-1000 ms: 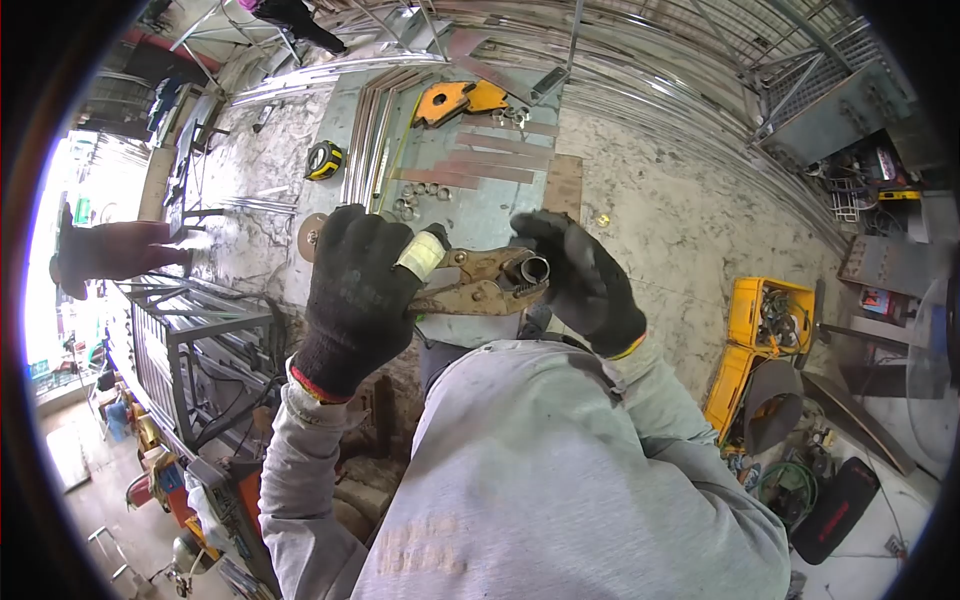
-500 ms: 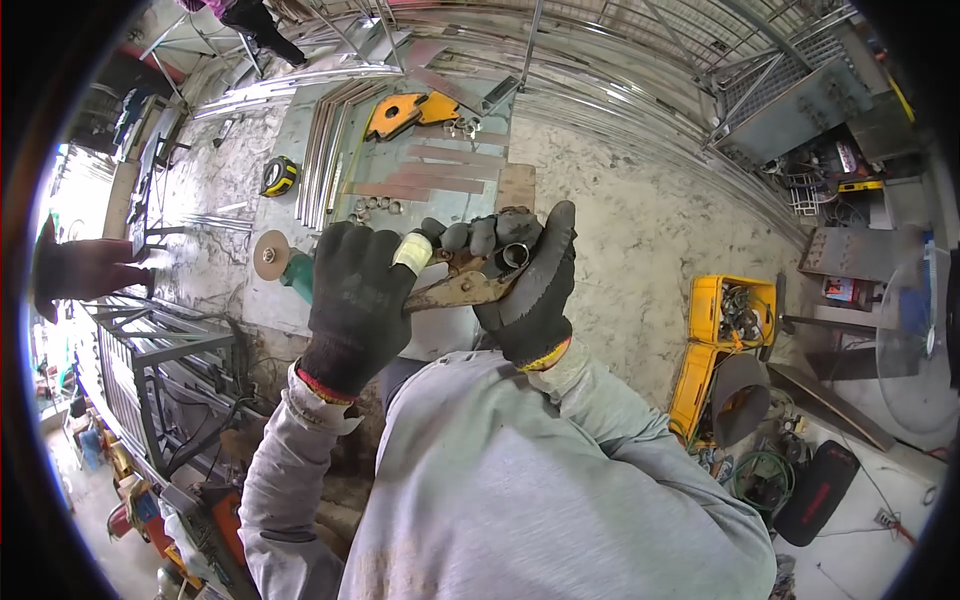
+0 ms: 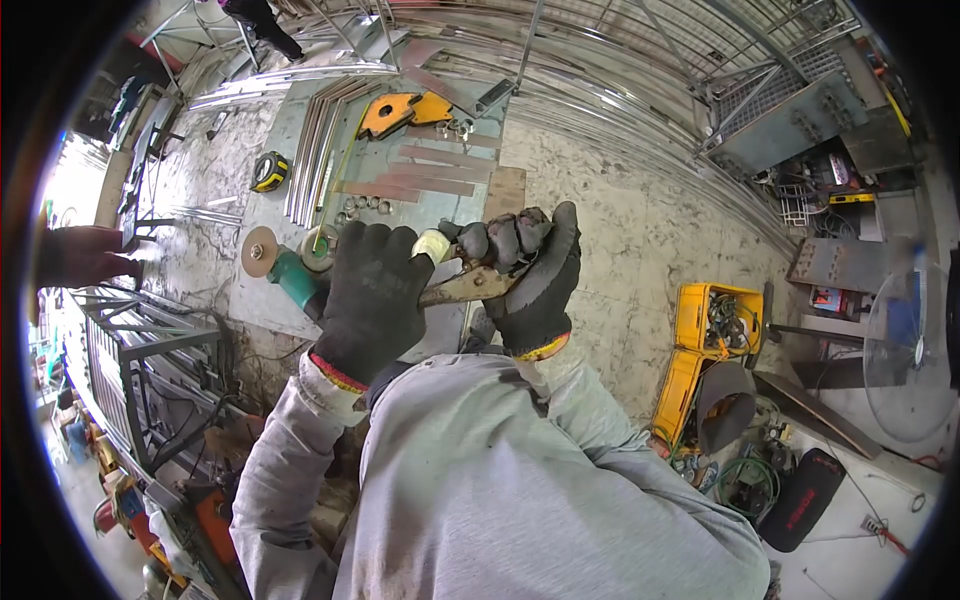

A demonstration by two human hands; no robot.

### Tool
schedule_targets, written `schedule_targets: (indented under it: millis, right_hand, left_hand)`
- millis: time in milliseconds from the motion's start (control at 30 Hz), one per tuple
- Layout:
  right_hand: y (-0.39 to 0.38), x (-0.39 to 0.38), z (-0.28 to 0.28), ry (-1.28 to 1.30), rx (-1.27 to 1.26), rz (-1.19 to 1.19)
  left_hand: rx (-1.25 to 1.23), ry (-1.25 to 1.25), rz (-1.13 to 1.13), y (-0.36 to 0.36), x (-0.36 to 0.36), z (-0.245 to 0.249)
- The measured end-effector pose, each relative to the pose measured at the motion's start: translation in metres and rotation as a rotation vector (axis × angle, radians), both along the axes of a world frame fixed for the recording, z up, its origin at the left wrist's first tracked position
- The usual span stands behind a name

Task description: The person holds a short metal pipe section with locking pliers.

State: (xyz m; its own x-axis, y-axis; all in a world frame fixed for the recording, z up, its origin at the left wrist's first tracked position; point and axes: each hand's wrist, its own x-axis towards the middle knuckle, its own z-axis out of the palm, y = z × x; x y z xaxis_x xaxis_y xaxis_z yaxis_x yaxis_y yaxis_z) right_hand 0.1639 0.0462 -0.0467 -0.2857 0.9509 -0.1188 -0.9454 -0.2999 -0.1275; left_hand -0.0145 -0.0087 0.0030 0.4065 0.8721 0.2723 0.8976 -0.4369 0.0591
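Note:
My left hand (image 3: 375, 290), in a black glove with pale tape on one finger, is closed around the handle end of a rusty tool that looks like pliers (image 3: 468, 287). At the tool's other end my right hand (image 3: 535, 275), also in a black glove, is curled with its thumb raised. The short metal tube seen there a moment ago is now hidden by the right fingers. A green angle grinder (image 3: 292, 278) with a tan disc lies just left of my left hand. Several small metal rings (image 3: 367, 205) lie beyond it.
On the metal sheet lie a yellow tape measure (image 3: 268, 172), orange magnetic squares (image 3: 388, 115), flat strips (image 3: 430, 170) and long bars (image 3: 318, 150). Yellow crates (image 3: 692, 325) stand at right. A metal frame (image 3: 175, 350) is at left. A person's dark-clad leg (image 3: 265, 28) shows at the far left.
My right hand has turned and its fingers now cover the tube's open end. The left hand has shifted slightly right with the pliers. The whole view has shifted a little.

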Motion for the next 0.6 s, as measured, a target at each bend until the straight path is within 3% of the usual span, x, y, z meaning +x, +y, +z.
schedule_targets:
  millis: [267,367,433,467,500,567,600]
  right_hand:
    - [0.008,0.01,-0.013,0.093,-0.062,0.058]
    - [0.009,0.005,-0.012,0.036,0.061,0.088]
    - [0.006,0.018,0.014,-0.575,0.007,0.169]
    - [0.007,0.04,-0.035,-0.57,0.316,0.237]
    - [0.006,0.054,-0.023,-1.078,0.527,0.2]
    - [0.004,0.06,-0.03,-0.435,0.184,0.433]
    - [0.006,0.062,-0.037,-0.43,0.18,0.433]
  left_hand:
    - [-0.076,0.02,0.069,-0.002,0.009,-0.016]
    - [-0.131,0.05,0.121,-0.002,0.005,-0.015]
    - [-0.111,0.058,0.106,0.0,-0.005,-0.003]
    - [-0.087,0.048,0.096,0.0,-0.009,0.002]
    - [-0.085,0.057,0.096,0.001,-0.015,0.006]
    - [0.017,0.003,0.025,0.0,-0.024,0.012]
    - [0.018,-0.011,0.014,0.0,-0.023,0.016]
